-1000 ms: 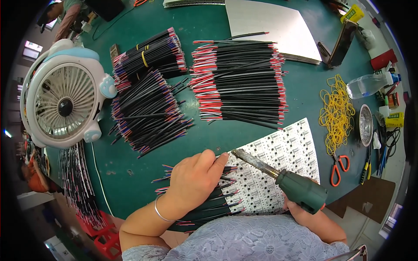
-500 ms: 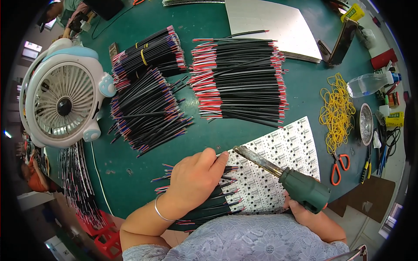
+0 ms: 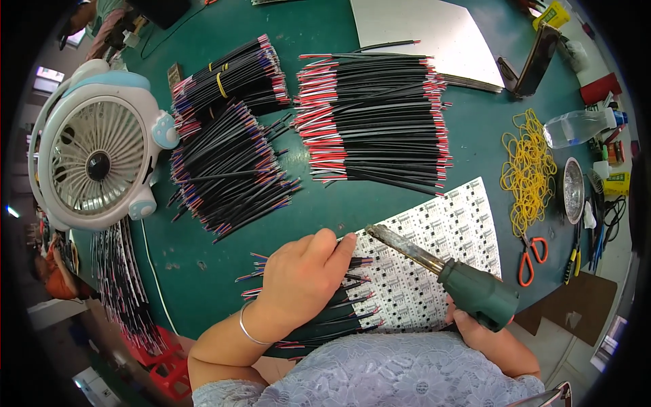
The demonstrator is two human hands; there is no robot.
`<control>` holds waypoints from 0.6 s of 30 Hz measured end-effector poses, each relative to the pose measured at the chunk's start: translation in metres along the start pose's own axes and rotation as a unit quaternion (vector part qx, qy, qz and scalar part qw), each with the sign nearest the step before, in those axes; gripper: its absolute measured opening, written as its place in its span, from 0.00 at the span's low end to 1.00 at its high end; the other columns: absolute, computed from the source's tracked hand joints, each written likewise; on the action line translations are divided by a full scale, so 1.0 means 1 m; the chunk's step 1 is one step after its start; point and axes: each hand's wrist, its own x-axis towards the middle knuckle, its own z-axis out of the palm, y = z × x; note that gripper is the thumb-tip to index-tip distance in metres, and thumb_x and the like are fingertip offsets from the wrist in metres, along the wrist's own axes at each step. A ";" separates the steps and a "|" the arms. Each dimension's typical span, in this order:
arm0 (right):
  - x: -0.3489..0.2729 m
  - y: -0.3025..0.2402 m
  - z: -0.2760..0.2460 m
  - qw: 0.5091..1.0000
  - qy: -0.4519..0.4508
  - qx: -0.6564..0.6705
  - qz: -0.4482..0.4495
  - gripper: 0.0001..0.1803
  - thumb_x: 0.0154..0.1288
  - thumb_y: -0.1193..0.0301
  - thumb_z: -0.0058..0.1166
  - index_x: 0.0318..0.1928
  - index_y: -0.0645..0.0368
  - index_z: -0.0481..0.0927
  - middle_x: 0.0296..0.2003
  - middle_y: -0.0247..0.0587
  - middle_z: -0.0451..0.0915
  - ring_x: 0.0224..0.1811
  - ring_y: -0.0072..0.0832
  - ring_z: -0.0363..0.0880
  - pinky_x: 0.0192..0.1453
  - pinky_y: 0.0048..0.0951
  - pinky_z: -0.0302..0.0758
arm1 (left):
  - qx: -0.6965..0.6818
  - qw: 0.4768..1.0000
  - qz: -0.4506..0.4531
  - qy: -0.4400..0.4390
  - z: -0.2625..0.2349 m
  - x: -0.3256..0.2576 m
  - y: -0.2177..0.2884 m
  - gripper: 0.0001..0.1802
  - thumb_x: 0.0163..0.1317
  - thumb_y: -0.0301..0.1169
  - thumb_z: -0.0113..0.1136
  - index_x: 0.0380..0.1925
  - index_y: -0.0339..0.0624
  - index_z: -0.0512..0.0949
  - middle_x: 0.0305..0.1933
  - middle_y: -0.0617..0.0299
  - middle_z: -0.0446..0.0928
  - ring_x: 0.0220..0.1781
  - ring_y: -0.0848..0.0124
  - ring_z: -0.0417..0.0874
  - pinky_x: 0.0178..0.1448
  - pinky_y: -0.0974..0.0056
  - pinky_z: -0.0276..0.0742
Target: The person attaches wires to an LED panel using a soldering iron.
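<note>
A white sheet of printed circuit boards (image 3: 434, 230), with rows of small black parts, lies in front of me. My left hand (image 3: 302, 278) is closed over its left side, fingertips pinched at the upper edge; what they hold is hidden. Short black-sleeved wires (image 3: 322, 332) with coloured ends stick out around this hand and overlap the sheet's left side. In my right hand (image 3: 475, 332) is a dark green soldering gun (image 3: 478, 293), its grip mostly out of sight below the body. Its thick metal barrel slants up-left, with the tip just right of my left fingertips.
Black wires with red and white ends (image 3: 386, 125) lie in a wide row beyond the sheet. More wire bundles (image 3: 227, 166) are at left, beside a white fan (image 3: 98, 163). On the right are yellow rubber bands (image 3: 527, 173), orange-handled scissors (image 3: 529, 261), a metal bowl (image 3: 574, 190) and a bottle (image 3: 576, 129).
The view has shifted slightly. Both hands keep nearly the same pose, and the soldering gun's tip stays beside my left fingertips, with its body a little farther right.
</note>
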 end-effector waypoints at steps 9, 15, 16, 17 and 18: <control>0.000 -0.001 0.001 1.000 -0.006 0.013 0.023 0.11 0.51 0.74 0.56 0.38 0.60 0.79 0.35 0.43 0.80 0.36 0.41 0.78 0.43 0.38 0.74 | -0.002 1.000 -0.003 -0.004 0.000 0.001 0.001 0.16 0.43 0.24 0.60 0.37 0.41 0.81 0.26 0.63 0.65 0.23 0.68 0.72 0.24 0.65 0.69; 0.000 -0.005 0.002 0.997 -0.007 0.008 0.071 0.13 0.51 0.75 0.57 0.40 0.59 0.80 0.39 0.44 0.80 0.43 0.42 0.77 0.51 0.39 0.71 | 0.002 1.000 -0.001 -0.007 0.001 0.002 0.001 0.15 0.44 0.23 0.60 0.36 0.41 0.81 0.26 0.62 0.65 0.22 0.68 0.71 0.23 0.65 0.68; 0.001 -0.006 0.001 0.996 -0.015 0.014 0.084 0.14 0.50 0.75 0.58 0.41 0.59 0.80 0.40 0.44 0.80 0.45 0.42 0.76 0.53 0.39 0.70 | 0.002 1.000 0.000 -0.007 0.001 0.002 0.001 0.15 0.44 0.23 0.60 0.36 0.41 0.81 0.26 0.62 0.65 0.22 0.68 0.71 0.23 0.65 0.68; 0.000 -0.005 0.002 0.996 -0.014 0.015 0.084 0.14 0.50 0.75 0.58 0.41 0.59 0.80 0.40 0.44 0.80 0.45 0.42 0.76 0.53 0.39 0.70 | 0.000 1.000 -0.001 -0.007 0.001 0.003 0.001 0.15 0.44 0.23 0.60 0.36 0.41 0.81 0.26 0.62 0.64 0.22 0.68 0.71 0.23 0.65 0.68; -0.001 -0.005 0.002 0.996 -0.013 0.012 0.086 0.14 0.50 0.74 0.58 0.41 0.59 0.80 0.40 0.44 0.80 0.45 0.42 0.76 0.53 0.39 0.70 | -0.001 1.000 -0.001 -0.006 0.000 0.003 0.001 0.14 0.44 0.23 0.60 0.36 0.40 0.80 0.26 0.62 0.64 0.22 0.68 0.71 0.23 0.65 0.68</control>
